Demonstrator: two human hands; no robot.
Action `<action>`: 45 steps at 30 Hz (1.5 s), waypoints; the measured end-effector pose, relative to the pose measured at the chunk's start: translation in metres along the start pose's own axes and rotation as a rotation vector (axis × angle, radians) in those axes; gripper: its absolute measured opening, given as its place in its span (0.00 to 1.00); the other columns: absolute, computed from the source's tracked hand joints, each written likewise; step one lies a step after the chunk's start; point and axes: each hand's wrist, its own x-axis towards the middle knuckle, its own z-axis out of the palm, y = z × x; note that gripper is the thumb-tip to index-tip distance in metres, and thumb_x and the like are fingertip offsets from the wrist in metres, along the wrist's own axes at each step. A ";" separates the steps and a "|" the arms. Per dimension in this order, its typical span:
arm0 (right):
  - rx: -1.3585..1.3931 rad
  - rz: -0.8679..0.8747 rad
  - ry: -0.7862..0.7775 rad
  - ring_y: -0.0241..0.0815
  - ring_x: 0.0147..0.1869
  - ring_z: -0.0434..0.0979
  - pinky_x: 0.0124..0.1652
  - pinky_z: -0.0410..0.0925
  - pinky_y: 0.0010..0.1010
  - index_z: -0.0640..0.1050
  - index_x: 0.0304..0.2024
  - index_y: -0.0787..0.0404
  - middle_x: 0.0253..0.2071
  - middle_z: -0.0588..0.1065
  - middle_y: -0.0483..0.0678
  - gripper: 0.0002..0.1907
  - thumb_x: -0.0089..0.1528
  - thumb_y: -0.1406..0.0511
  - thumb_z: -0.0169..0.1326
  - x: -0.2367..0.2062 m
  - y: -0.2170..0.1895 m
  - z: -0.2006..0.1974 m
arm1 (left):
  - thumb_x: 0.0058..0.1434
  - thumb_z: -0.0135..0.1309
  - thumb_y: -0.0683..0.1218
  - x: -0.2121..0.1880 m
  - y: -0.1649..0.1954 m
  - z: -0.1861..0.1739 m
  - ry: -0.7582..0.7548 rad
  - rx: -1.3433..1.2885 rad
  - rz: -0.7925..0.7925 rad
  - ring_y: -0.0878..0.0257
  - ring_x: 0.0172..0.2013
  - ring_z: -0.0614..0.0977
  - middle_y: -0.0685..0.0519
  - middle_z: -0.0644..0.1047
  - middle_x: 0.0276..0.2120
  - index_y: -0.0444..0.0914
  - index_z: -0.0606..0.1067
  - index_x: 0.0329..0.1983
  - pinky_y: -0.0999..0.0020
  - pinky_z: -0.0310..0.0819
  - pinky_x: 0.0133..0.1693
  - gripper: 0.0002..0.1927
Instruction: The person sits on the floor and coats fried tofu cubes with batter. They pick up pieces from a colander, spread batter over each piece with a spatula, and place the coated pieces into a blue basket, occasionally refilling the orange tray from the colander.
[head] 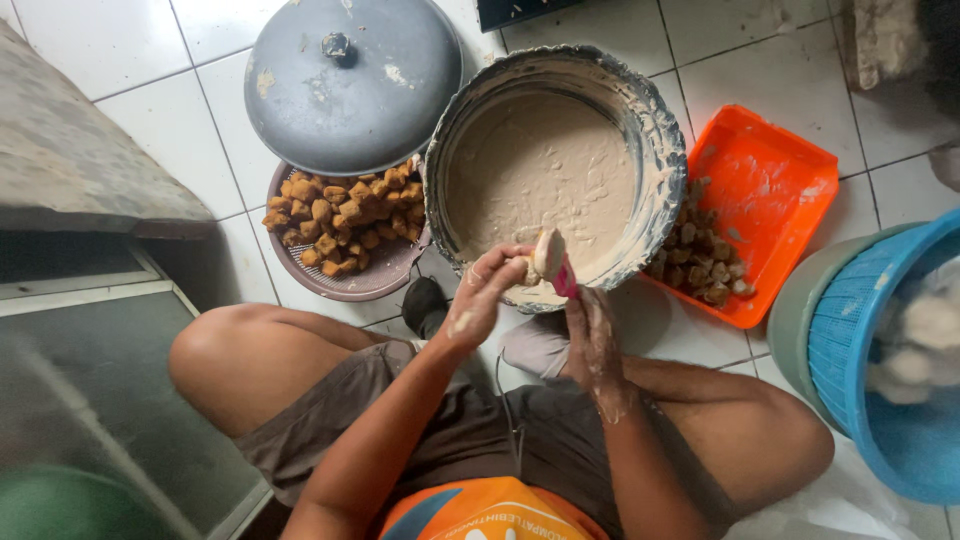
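- Squatting on the white tiled floor, you held a small pale-brown fried tofu piece over the near rim of the big round metal basin of beige batter.
- That tofu piece was mostly hidden by your fingers; its long axis could not be told.
- Your left hand was cupped, fingers curled closed around the tofu, wrist bent towards the basin.
- Your right hand, smeared with batter, was closed on a pink-handled spoon, whose batter-laden bowl pointed up and away from you, just beside the tofu.
- Left of the basin sat a round mauve plastic strainer of golden fried tofu, partly under a grey domed metal lid.
- Right of it lay an orange plastic tray with more tofu.
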 end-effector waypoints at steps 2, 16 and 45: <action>-0.046 0.042 0.009 0.47 0.43 0.73 0.41 0.68 0.37 0.75 0.47 0.66 0.40 0.71 0.53 0.24 0.75 0.53 0.38 0.002 0.003 -0.007 | 0.73 0.48 0.49 -0.001 0.003 -0.005 -0.040 -0.005 -0.020 0.69 0.51 0.80 0.53 0.80 0.48 0.35 0.75 0.57 0.75 0.73 0.59 0.17; -0.281 -0.156 0.214 0.49 0.42 0.75 0.37 0.71 0.37 0.76 0.45 0.71 0.41 0.71 0.55 0.20 0.73 0.57 0.49 0.004 -0.009 -0.013 | 0.58 0.68 0.44 0.004 0.021 0.006 0.111 0.147 0.167 0.61 0.49 0.83 0.51 0.81 0.49 0.35 0.75 0.53 0.62 0.79 0.55 0.22; 0.346 0.343 0.012 0.26 0.31 0.56 0.30 0.56 0.18 0.78 0.51 0.61 0.28 0.59 0.34 0.18 0.60 0.63 0.65 -0.013 0.003 -0.021 | 0.57 0.67 0.37 -0.014 -0.006 0.014 -0.112 0.629 0.169 0.63 0.53 0.84 0.50 0.82 0.49 0.37 0.70 0.62 0.64 0.80 0.55 0.31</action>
